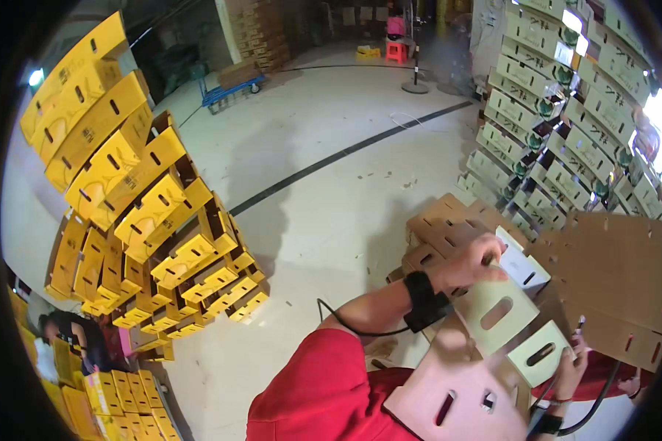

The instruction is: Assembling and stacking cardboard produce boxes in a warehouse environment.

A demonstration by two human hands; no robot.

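Observation:
A partly folded pale-green cardboard box (518, 334) with oval hand holes is in front of me at the lower right. My left hand (478, 261), with a black band at the wrist, curls over the upper edge of its near panel. On the opposite side, the fingers of my right hand (570, 367) grip the edge of a panel that has a slot. A pinkish-white cardboard panel (449, 404) with two slots lies across the front, close to my body. Whether it belongs to the same box, I cannot tell.
Brown cardboard boxes (449, 220) stand beyond my hands, and a large brown sheet (610, 279) is at right. Tall stacks of yellow boxes (125, 191) rise on the left; pale-green boxes (515, 110) stack at far right. A person (81, 338) is at lower left. A blue cart (232, 90) stands behind.

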